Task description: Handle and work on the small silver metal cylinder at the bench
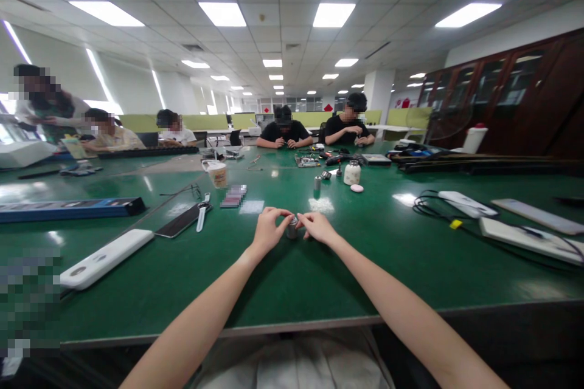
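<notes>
A small silvery metal cylinder (292, 230) stands upright on the green table in front of me, between my hands. My left hand (269, 230) pinches at its upper left side with thumb and fingers. From the right, my right hand (318, 228) has its fingers drawn together at the upper edge of the same cylinder. Fingertips partly hide the cylinder's top, and any small part held there is too small to make out. Farther up the table stands a similar metal cylinder (317, 183), beside a small dark part (325, 175).
A white jar (352, 173) with a pink lid (356, 188) stands ahead. Leftward lie a watch (203, 213), a dark phone (179, 222), a white power strip (107, 259) and a paper cup (216, 174). Cables (426, 203) lie right. Several people sit beyond.
</notes>
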A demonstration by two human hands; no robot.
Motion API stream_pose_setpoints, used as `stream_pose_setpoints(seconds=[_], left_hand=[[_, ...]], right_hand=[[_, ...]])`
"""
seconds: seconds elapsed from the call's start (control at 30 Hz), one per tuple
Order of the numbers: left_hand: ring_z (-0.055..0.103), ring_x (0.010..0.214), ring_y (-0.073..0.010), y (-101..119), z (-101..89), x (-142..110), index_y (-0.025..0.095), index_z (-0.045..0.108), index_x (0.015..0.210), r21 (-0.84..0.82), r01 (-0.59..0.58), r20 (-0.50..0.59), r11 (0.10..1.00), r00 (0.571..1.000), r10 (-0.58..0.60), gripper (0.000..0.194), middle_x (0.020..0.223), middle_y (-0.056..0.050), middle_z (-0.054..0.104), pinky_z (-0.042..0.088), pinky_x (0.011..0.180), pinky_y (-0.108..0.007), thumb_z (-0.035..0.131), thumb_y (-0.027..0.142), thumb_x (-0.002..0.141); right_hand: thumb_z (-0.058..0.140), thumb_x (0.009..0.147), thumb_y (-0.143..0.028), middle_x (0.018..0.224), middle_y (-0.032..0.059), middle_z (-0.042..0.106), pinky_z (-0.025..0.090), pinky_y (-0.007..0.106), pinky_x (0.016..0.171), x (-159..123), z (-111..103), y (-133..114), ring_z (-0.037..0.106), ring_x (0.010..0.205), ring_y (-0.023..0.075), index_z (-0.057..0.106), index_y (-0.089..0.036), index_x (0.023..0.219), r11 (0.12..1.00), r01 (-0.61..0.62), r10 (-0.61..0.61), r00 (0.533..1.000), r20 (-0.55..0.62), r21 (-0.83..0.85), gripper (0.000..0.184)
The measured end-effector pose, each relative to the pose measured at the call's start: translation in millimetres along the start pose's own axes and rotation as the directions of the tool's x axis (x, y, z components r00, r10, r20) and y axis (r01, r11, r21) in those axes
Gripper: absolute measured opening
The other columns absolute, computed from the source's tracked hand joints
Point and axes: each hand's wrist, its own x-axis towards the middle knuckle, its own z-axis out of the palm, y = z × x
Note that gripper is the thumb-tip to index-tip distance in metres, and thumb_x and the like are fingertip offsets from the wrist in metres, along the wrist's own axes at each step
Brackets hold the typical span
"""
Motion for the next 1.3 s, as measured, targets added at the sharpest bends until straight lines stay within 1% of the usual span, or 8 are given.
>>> stream_pose_setpoints(seconds=[0.23,0.37,0.5,0.57,0.73,0.87,1.07,1.3], left_hand=[[0.057,0.088,-0.0206,3,0.3,0,0.021,0.072,0.089,0.038,-0.004,0.002,0.999,1.0,0.004,0.019,0.087,-0.002,0.074,0.044,0.084,-0.034,0.059,0.034,0.085],[0.057,0.087,-0.0207,3,1.0,-1,0.022,0.074,0.089,0.055,-0.009,0.027,0.998,1.0,0.008,0.022,0.087,-0.003,0.074,0.043,0.085,-0.035,0.057,0.036,0.087],[0.057,0.093,-0.0217,2,1.6,-2,0.023,0.073,0.098,0.071,0.03,0.074,0.997,0.997,-0.035,0.025,0.093,-0.003,0.074,0.044,0.087,-0.036,0.057,0.039,0.086],[0.057,0.095,-0.0228,3,1.5,-3,0.023,0.072,0.102,0.093,0.059,0.109,0.994,0.992,-0.069,0.028,0.094,-0.004,0.073,0.044,0.086,-0.036,0.059,0.041,0.084],[0.057,0.098,-0.0257,3,2.0,-6,0.021,0.069,0.112,0.155,0.06,0.19,0.986,0.978,-0.09,0.043,0.097,-0.007,0.071,0.047,0.085,-0.037,0.068,0.042,0.074],[0.058,0.102,-0.0258,0,4.4,-6,0.023,0.068,0.115,0.123,0.137,0.209,0.983,0.965,-0.16,0.045,0.098,-0.007,0.07,0.047,0.089,-0.038,0.068,0.04,0.074],[0.062,0.103,-0.0256,-2,6.9,-3,0.025,0.068,0.116,-0.057,0.301,0.281,0.952,0.92,-0.274,0.045,0.103,-0.003,0.072,0.048,0.091,-0.034,0.068,0.033,0.071],[0.066,0.095,-0.0238,5,5.7,-1,0.028,0.07,0.112,-0.097,0.341,0.304,0.935,0.905,-0.298,0.039,0.094,0.001,0.075,0.049,0.088,-0.033,0.064,0.03,0.073]], right_hand=[[0.045,0.092,-0.044,0.08,0.0019,0.074,0.043,0.018,0.047,0,0,-2,0.061,0.045,0.0087,0.07,-0.018,0.075,1.0,-0.015,0.015,1.0,0.004,0.002,0.041],[0.042,0.093,-0.044,0.079,0.0024,0.073,0.043,0.02,0.05,0,-2,-3,0.062,0.048,0.0101,0.069,-0.018,0.075,0.999,-0.004,0.003,0.999,-0.051,-0.033,0.041],[0.046,0.09,-0.045,0.078,0.0015,0.071,0.042,0.021,0.055,-2,-4,-7,0.061,0.058,0.012,0.069,-0.021,0.083,0.985,0.084,-0.109,0.979,-0.174,-0.148,0.034],[0.05,0.088,-0.045,0.075,0.0009,0.07,0.04,0.022,0.056,-4,-6,-10,0.06,0.062,0.013,0.07,-0.022,0.089,0.969,0.12,-0.165,0.965,-0.204,-0.216,0.03],[0.055,0.084,-0.046,0.07,-0.0001,0.065,0.035,0.023,0.055,-12,-8,-19,0.056,0.063,0.0131,0.073,-0.025,0.094,0.941,0.167,-0.215,0.967,-0.139,-0.296,0.029],[0.057,0.083,-0.046,0.069,-0.0005,0.063,0.034,0.022,0.054,-13,-6,-20,0.054,0.06,0.012,0.074,-0.027,0.098,0.941,0.173,-0.215,0.969,-0.119,-0.291,0.029],[0.058,0.082,-0.045,0.059,-0.002,0.058,0.031,0.022,0.051,-8,2,-13,0.049,0.053,0.0109,0.074,-0.025,0.1,0.964,0.166,-0.198,0.97,-0.143,-0.208,0.031],[0.059,0.081,-0.043,0.057,-0.0022,0.056,0.029,0.022,0.05,-2,8,-7,0.046,0.051,0.0104,0.075,-0.022,0.092,0.976,0.177,-0.2,0.961,-0.192,-0.13,0.029]])
